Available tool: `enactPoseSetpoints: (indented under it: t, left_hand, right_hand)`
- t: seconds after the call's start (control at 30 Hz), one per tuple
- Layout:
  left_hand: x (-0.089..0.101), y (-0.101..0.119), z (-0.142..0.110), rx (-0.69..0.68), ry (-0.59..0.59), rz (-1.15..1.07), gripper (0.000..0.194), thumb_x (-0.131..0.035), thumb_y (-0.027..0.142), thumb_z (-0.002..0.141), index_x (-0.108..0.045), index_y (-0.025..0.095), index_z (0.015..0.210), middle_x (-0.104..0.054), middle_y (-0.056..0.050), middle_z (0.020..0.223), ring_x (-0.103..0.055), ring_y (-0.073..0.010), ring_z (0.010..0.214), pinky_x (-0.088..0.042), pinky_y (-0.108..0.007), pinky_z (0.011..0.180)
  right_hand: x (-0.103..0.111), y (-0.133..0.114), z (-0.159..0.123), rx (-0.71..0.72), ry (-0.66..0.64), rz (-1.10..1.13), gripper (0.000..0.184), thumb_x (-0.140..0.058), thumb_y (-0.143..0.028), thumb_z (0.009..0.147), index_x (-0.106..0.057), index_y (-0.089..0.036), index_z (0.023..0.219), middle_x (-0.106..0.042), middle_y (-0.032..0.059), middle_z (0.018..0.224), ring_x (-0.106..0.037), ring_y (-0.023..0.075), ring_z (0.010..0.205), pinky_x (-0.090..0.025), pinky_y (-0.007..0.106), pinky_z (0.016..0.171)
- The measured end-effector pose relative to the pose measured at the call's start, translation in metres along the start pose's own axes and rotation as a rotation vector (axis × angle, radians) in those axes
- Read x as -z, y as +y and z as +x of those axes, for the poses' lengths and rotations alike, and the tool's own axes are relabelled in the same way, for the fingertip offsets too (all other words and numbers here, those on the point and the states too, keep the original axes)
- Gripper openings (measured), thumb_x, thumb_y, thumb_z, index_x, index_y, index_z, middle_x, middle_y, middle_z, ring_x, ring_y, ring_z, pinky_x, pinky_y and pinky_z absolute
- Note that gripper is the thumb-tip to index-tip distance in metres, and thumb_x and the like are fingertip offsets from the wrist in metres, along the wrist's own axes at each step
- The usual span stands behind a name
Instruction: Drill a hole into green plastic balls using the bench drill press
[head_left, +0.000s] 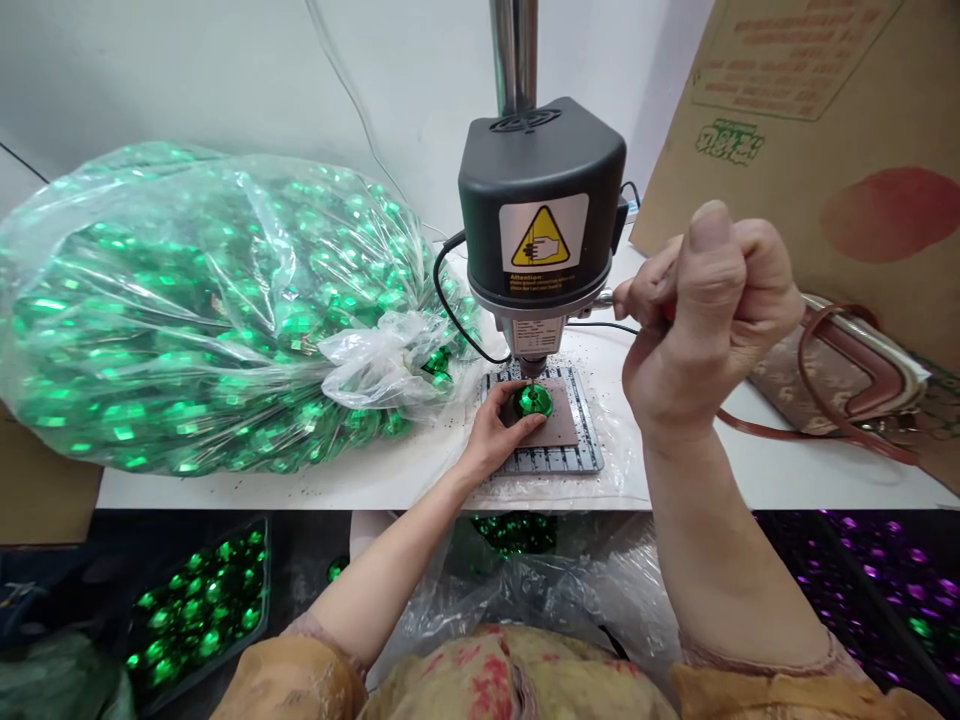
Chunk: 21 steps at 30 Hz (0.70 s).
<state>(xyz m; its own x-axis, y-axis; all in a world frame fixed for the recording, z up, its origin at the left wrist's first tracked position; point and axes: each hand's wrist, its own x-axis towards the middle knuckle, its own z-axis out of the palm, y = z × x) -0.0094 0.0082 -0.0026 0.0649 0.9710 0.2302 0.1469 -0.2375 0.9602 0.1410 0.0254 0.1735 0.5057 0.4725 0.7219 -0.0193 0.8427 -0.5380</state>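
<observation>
A shiny green faceted piece [536, 401] rests on a brown board [559, 425] on the slotted base plate [589, 440] of a bench drill press [541, 165]. My left hand [496, 425] pinches that piece from its left side, thumb in front and fingers behind. The thin drill bit [533, 384] points down at the piece's top; whether it has entered cannot be made out. My right hand [709, 310] is closed around the drill press's feed handle [602, 299], on the right of the machine; most of the grip is hidden behind the hand.
A big clear bag [225, 300] of green pieces lies left on the white table [360, 490]. Below are a tray [199, 610] of green pieces and purple ones [892, 560]. A handbag [847, 370] and cardboard box [810, 190] stand right. Dark shavings surround the base.
</observation>
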Motion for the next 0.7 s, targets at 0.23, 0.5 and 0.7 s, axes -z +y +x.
enactPoseSetpoints:
  t: [0.23,0.5,0.7]
  left_hand:
    - [-0.001,-0.003,-0.001,0.016,-0.012,-0.051,0.054,-0.083,0.044,0.075,-0.061,0.02,0.119,-0.068,-0.009,0.117,-0.064,-0.024,0.112,-0.048,-0.038,0.1]
    - [-0.001,-0.002,-0.002,0.004,-0.016,-0.02,0.053,-0.082,0.044,0.077,-0.061,0.02,0.119,-0.067,-0.009,0.12,-0.063,-0.0239,0.112,-0.048,-0.038,0.1]
    - [0.0,-0.002,-0.002,0.009,-0.025,-0.015,0.052,-0.082,0.044,0.078,-0.061,0.021,0.12,-0.067,-0.009,0.121,-0.062,-0.0243,0.114,-0.047,-0.039,0.101]
  right_hand:
    - [0.002,0.0,-0.01,0.033,0.043,0.07,0.047,-0.061,-0.037,0.088,-0.03,-0.019,0.058,-0.029,-0.0088,0.046,-0.03,0.0017,0.04,-0.03,0.022,0.043]
    - [0.005,0.006,-0.016,0.163,0.007,0.119,0.048,-0.056,-0.023,0.089,-0.021,-0.017,0.057,-0.022,-0.0077,0.047,-0.028,0.0004,0.04,-0.031,0.021,0.041]
    - [0.008,0.013,-0.019,0.226,-0.013,0.175,0.047,-0.053,-0.016,0.088,-0.016,-0.016,0.058,-0.023,-0.0072,0.047,-0.026,-0.0006,0.04,-0.03,0.019,0.041]
